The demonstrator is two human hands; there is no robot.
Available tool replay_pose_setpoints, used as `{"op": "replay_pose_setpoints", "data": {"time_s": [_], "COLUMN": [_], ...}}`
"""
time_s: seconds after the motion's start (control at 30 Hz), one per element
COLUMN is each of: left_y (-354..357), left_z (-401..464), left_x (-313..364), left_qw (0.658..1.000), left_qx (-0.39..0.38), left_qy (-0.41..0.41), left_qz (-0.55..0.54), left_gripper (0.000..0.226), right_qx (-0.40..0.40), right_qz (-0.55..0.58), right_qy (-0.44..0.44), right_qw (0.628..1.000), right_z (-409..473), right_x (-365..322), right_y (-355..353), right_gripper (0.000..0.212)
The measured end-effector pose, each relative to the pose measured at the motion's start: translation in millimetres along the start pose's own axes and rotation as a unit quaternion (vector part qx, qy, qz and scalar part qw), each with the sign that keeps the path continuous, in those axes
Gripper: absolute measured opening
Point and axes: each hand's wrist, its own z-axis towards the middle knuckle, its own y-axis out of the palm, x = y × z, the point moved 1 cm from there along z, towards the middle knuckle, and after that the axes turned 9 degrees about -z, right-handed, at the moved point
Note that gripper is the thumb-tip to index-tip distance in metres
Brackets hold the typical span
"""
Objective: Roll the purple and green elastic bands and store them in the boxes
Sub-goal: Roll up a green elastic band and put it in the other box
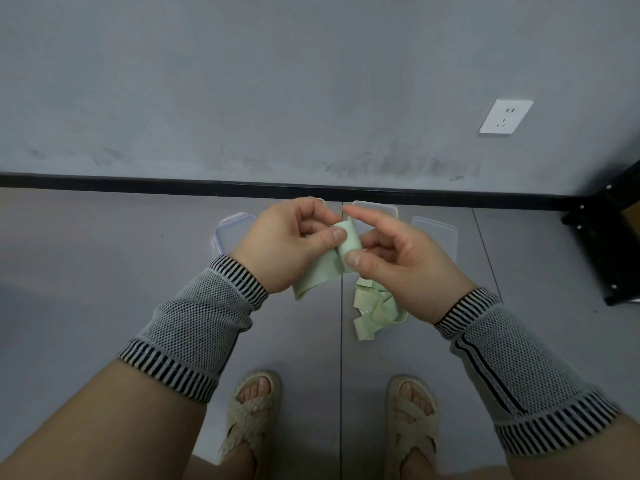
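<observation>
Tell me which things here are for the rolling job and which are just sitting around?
For the job:
- green elastic band, partly rolled, pinched by the left hand and the right hand; its loose end lies on the floor
- clear boxes on the floor behind the hands

Just there:
- wall socket
- black frame at right
- sandals

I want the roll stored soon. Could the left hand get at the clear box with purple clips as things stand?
Probably not yet: the left hand pinches the pale green elastic band, and the clear plastic box with purple clips lies on the floor beneath it.
</observation>
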Motion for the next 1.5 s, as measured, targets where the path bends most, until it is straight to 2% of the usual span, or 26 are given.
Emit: {"op": "replay_pose_setpoints", "data": {"time_s": [0.17,0.3,0.67,0.87,1.13,1.23,1.3,1.37,1.4,1.5], "left_y": [2,3,-6,-3,4,8,8,6,5,4], "left_z": [0,0,0,-3,1,3,4,4,4,3], "left_x": [-1,-2,4,7,-1,-3,-4,-3,-2,-1], "left_qw": [1.000,0.999,0.995,0.996,0.998,0.998,0.999,1.000,1.000,0.999], "left_qx": [-0.015,-0.012,-0.001,0.000,0.011,0.018,0.022,0.021,0.019,0.017], "left_qy": [0.009,0.009,0.048,0.065,0.039,0.032,0.027,0.020,0.015,0.012], "left_qz": [0.024,0.043,0.085,0.061,0.039,0.047,0.033,0.002,-0.011,-0.029], "left_gripper": [0.011,0.008,0.025,0.028,0.012,0.013,0.013,0.012,0.011,0.010], "right_qx": [-0.026,-0.012,-0.013,0.018,0.056,0.087,0.100,0.090,0.079,0.043], "right_qz": [0.016,0.030,0.106,0.072,-0.011,-0.067,-0.076,-0.048,-0.021,0.068], "right_qy": [0.015,0.010,0.018,0.014,0.030,0.031,0.037,0.044,0.050,0.084], "right_qw": [0.999,0.999,0.994,0.997,0.998,0.993,0.991,0.994,0.995,0.993], "right_z": [0,1,1,1,3,3,3,3,3,4], "right_x": [0,0,0,-1,-1,1,0,0,0,1], "right_y": [0,-1,-12,-10,-1,2,2,0,-1,-5], "right_gripper": [0.049,0.047,0.042,0.038,0.037,0.042,0.054,0.065,0.064,0.044]}}
